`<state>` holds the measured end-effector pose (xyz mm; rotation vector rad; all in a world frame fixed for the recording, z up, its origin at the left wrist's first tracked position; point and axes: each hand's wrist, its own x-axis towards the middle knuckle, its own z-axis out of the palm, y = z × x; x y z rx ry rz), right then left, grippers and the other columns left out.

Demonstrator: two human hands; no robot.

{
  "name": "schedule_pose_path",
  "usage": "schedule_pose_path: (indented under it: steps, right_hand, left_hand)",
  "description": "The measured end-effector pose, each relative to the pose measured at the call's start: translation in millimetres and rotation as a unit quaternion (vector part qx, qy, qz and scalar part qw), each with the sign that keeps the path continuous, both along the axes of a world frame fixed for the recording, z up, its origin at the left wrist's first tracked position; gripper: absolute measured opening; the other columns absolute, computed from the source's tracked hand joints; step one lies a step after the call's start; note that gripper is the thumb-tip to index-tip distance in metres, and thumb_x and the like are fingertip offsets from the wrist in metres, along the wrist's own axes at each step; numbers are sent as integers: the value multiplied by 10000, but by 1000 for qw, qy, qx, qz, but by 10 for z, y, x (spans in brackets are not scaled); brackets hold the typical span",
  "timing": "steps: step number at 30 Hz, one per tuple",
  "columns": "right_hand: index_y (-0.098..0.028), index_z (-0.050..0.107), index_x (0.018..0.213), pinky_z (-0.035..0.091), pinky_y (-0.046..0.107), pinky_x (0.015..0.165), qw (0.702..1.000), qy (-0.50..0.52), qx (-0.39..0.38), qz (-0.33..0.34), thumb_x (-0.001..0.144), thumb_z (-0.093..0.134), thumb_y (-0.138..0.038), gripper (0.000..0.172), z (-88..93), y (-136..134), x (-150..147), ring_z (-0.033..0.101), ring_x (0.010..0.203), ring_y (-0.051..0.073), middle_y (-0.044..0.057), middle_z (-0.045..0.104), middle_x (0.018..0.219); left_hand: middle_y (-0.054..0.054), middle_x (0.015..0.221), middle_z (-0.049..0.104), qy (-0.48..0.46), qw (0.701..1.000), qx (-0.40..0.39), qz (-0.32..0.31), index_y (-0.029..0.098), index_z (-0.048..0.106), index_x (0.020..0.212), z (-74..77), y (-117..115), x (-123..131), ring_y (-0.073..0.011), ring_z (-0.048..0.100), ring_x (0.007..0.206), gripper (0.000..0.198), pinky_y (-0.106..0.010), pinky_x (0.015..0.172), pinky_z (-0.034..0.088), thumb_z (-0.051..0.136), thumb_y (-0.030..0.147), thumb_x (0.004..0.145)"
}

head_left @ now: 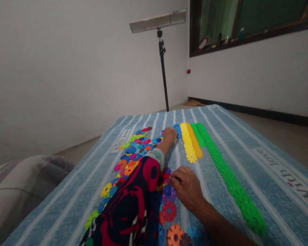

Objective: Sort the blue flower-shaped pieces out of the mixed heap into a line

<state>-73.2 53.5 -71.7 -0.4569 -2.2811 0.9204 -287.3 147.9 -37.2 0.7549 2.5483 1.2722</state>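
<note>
My left hand, at the end of a patterned sleeve, reaches to the far part of the table. It is closed beside a short row of blue flower-shaped plastic discs; what its fingers hold is hidden. Closer to me, my right hand has its fingers curled in, thumb and forefinger close together, and I cannot make out anything in them. It hovers over or touches the right edge of a mixed pile of notched discs, by a purple disc and a red disc. My left sleeve covers part of the pile.
Overlapping discs lie in a yellow row, an orange-yellow row, a short green row and a long green row. A striped blue cloth covers the table. Behind stands a lamp on a pole.
</note>
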Motion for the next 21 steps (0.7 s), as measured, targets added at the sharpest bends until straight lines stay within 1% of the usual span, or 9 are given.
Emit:
schedule_pose_path:
  steps: [2, 4, 6, 8, 11, 14, 16, 18, 21]
  right_hand:
    - [-210, 661, 701, 330, 300, 748, 1000, -1, -2, 0, 811, 588, -117, 161, 7, -2, 7, 534, 800, 168, 6, 630, 750]
    - [-211, 661, 700, 329, 301, 745, 1000, -5, 2, 0, 814, 592, -124, 159, 15, -5, 15, 532, 796, 166, 5, 628, 750]
    - [-211, 663, 701, 327, 301, 738, 1000, -10, 11, -2, 816, 593, -130, 158, 21, -7, 19, 530, 796, 166, 5, 627, 750]
    - [-210, 669, 708, 328, 298, 736, 1000, -12, 17, -4, 816, 592, -134, 153, 20, -3, 20, 530, 796, 166, 5, 627, 748]
    - [-207, 682, 724, 337, 292, 743, 1000, -19, 19, -1, 813, 590, -135, 147, 11, 17, 16, 533, 799, 164, 10, 630, 750]
    - [-206, 693, 738, 345, 289, 761, 999, -27, 20, 7, 810, 588, -137, 145, 5, 45, 15, 536, 814, 167, 15, 639, 765]
    - [-207, 694, 739, 346, 291, 766, 999, -32, 23, 5, 816, 584, -149, 147, 5, 59, 18, 533, 813, 170, 16, 642, 770]
    - [-209, 694, 740, 347, 294, 764, 999, -37, 28, 2, 824, 577, -161, 151, 9, 70, 23, 532, 812, 173, 18, 643, 775]
    - [-206, 686, 739, 349, 290, 753, 998, -43, 35, 2, 824, 561, -148, 163, 13, 82, 32, 534, 814, 173, 22, 636, 774]
  left_hand:
    - [-76, 704, 700, 31, 999, -9, 2, 106, 718, 774, 5, -16, -1, -189, 664, 736, 70, -248, 618, 479, 690, 127, 713]
    - [-78, 726, 714, 59, 998, -16, 0, 115, 732, 788, 18, -47, 5, -189, 662, 754, 135, -244, 627, 471, 669, 76, 675]
    - [-80, 750, 722, 78, 997, -22, -8, 114, 738, 803, 41, -98, 20, -184, 655, 765, 170, -242, 641, 468, 649, 62, 668]
    - [-75, 752, 722, 91, 995, -28, -21, 110, 740, 793, 74, -176, 48, -176, 644, 757, 166, -239, 647, 463, 639, 65, 669]
    - [-37, 699, 703, 96, 993, -37, -52, 127, 739, 755, 141, -365, 130, -153, 624, 707, 131, -227, 637, 453, 642, 100, 672]
    - [4, 616, 659, 95, 989, -43, -101, 143, 734, 730, 240, -660, 273, -126, 593, 641, 105, -215, 623, 441, 637, 151, 689]
    - [12, 594, 634, 114, 979, -38, -162, 137, 725, 733, 329, -911, 407, -115, 571, 615, 116, -212, 612, 426, 614, 167, 714]
    - [14, 599, 619, 144, 969, -33, -198, 134, 704, 708, 429, -1184, 574, -106, 550, 607, 126, -209, 599, 405, 589, 176, 739]
    - [19, 608, 598, 169, 954, -48, -241, 143, 662, 643, 550, -1582, 888, -97, 530, 611, 142, -208, 596, 383, 578, 175, 752]
